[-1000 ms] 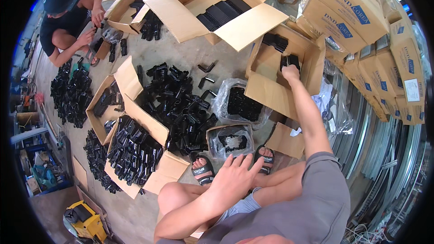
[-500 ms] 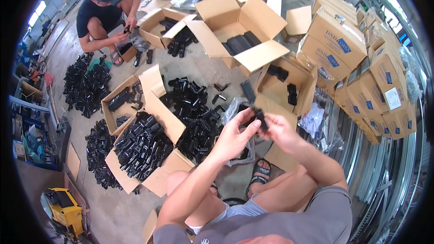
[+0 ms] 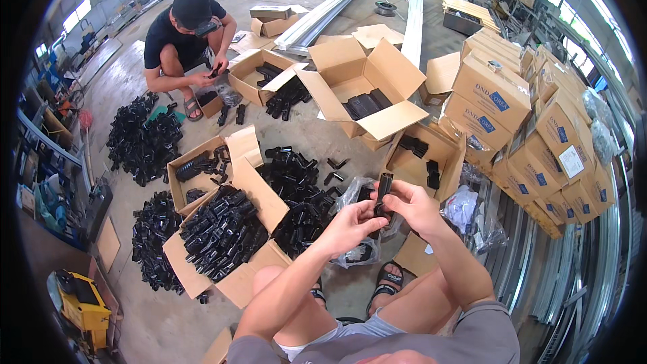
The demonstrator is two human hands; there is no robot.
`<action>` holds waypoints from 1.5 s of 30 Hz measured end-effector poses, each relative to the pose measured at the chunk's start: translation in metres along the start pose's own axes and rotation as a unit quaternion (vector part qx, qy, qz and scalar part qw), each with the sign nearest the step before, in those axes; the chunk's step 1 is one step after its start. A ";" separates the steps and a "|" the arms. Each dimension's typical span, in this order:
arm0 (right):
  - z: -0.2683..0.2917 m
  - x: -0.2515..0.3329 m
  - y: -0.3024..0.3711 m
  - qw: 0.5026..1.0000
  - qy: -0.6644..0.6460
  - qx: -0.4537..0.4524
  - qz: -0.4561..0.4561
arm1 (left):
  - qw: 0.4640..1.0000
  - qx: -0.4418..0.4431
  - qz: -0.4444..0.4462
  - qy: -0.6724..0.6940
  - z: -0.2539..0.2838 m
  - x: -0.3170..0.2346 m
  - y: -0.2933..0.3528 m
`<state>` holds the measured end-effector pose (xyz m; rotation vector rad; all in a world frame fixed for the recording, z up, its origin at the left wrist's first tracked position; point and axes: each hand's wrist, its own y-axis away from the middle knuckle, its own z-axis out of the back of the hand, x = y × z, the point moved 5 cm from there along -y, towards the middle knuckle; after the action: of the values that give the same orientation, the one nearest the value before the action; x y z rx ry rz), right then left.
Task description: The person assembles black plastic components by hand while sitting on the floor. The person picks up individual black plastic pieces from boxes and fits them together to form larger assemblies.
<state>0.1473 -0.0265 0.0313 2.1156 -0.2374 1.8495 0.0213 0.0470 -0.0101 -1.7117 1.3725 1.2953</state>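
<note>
Standing here, I see the left hand (image 3: 356, 228) and right hand (image 3: 414, 207) both with fingers pinched on one black tube piece (image 3: 385, 189), up near the clear plastic bag (image 3: 347, 199), so imo steady its lower end and keep a light grip so it doesn't slip.

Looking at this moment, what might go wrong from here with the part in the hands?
The black part is up between the fingers of the left hand and right hand, so it might slip.

If dropped, it could strike the toes, since the sandals are open.

It might also get mixed with similar-looking pieces in the nearby floor pile or the heaped carton.
</note>
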 end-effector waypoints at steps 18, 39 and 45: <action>0.037 -0.040 0.017 0.981 -0.081 -0.065 -0.162 | 0.965 -0.087 0.055 -0.241 0.002 0.016 -0.010; 0.037 -0.044 0.014 0.995 -0.020 -0.072 -0.066 | 0.981 -0.020 0.082 -0.174 0.000 0.018 -0.009; 0.028 -0.045 0.012 0.993 -0.012 -0.105 -0.050 | 0.988 -0.030 0.069 -0.137 0.003 0.018 -0.007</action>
<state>0.1623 -0.0512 -0.0149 1.9698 -0.3121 1.6655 0.0274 0.0446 -0.0288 -1.4317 1.3179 1.5965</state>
